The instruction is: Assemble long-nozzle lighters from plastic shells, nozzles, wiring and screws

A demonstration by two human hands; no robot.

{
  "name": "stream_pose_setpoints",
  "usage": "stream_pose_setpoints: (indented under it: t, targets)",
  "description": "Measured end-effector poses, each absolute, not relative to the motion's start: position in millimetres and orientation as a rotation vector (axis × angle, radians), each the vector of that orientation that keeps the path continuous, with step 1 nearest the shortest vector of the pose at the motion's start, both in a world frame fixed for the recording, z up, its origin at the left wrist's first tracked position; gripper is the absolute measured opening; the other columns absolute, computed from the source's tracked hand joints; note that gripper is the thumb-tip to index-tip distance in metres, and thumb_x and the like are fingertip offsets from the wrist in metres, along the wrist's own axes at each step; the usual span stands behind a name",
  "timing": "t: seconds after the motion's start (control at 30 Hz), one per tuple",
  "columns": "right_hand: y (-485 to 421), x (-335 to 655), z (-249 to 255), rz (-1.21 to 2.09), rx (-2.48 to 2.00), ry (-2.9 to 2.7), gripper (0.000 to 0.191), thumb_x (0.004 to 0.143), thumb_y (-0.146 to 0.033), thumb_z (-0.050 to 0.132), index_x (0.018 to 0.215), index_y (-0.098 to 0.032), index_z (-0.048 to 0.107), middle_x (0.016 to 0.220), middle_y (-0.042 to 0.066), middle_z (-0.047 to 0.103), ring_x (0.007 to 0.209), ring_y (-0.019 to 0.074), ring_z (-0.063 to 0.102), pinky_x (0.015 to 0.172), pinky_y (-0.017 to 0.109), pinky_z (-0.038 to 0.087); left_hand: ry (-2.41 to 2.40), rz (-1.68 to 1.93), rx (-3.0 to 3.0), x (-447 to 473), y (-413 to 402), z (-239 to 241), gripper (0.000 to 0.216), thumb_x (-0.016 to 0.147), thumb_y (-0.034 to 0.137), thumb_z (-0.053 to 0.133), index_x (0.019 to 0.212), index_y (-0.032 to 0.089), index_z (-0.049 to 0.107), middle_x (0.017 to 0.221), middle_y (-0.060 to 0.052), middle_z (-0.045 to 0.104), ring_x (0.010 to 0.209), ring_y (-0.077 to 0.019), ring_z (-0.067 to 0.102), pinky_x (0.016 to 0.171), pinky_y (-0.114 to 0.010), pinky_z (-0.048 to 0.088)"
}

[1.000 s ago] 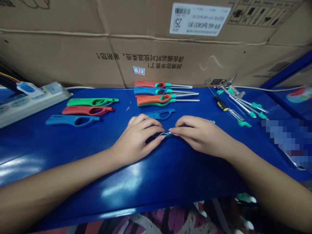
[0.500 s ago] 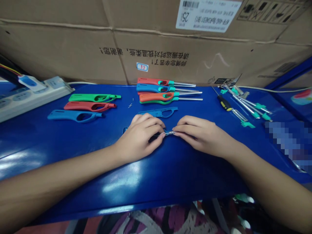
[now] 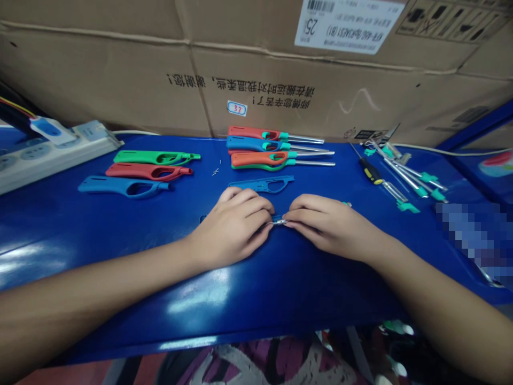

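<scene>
My left hand [image 3: 236, 227] is closed over a blue half-shell of a lighter [image 3: 276, 218], whose ends peek out on both sides of the hand. My right hand [image 3: 326, 224] pinches a small silvery metal part [image 3: 281, 222], apparently the end of a lighter tube, against that shell. A thin pale wire [image 3: 273, 223] runs from it toward my left thumb. A teal tip [image 3: 347, 203] shows behind my right hand; what it joins is hidden. Just beyond my fingers lies another blue half-shell [image 3: 264, 184], inner side up.
Assembled lighters [image 3: 256, 159] lie at the back centre, with tiny screws [image 3: 215, 171] beside them. Green [image 3: 140, 156], red [image 3: 136, 170] and blue casings [image 3: 116, 186] lie left, near a power strip [image 3: 60, 155]. A screwdriver [image 3: 371, 171] and metal tubes [image 3: 404, 174] lie right. A cardboard box [image 3: 132, 80] stands behind.
My fingers have shifted slightly at the metal part, and less wire shows. The teal tip has come into sight behind my right hand. The camera view has moved a little.
</scene>
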State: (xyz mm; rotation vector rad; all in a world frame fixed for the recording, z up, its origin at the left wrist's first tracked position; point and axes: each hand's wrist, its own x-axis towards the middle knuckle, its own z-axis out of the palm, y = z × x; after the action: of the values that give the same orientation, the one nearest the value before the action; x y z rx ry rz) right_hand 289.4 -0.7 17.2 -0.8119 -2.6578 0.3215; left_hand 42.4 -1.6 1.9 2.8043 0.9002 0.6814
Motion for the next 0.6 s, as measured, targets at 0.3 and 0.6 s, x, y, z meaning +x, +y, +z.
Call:
stream_pose_setpoints:
  t: [0.3, 0.6]
  targets:
    - [0.0, 284.5, 11.2, 0.412, -0.838, -2.59, 0.02, 0.101, -0.02, 0.052, 0.109, -0.015, 0.069, 0.102, 0.009, 0.065, 0.092, 0.0178, 0.063, 0.083, 0.03, 0.052, 0.945, 0.67, 2.767, 42.3, -2.1, 2.6, 0.018, 0.098, 0.03, 0.053, 0.101, 0.018, 0.066, 0.11, -0.005, 0.071, 0.102, -0.0226, 0.062, 0.092, -0.041, 0.037]
    - [7.6, 284.7, -0.5, 0.499, -0.79, -2.45, 0.016, 0.099, -0.018, 0.055, 0.108, -0.017, 0.068, 0.1, 0.008, 0.064, 0.093, 0.0164, 0.063, 0.083, 0.029, 0.053, 0.991, 0.598, 2.711, 37.1, -0.7, -0.6, 0.031, 0.095, 0.026, 0.055, 0.125, 0.018, 0.06, 0.113, -0.006, 0.071, 0.106, -0.024, 0.062, 0.093, -0.04, 0.039]
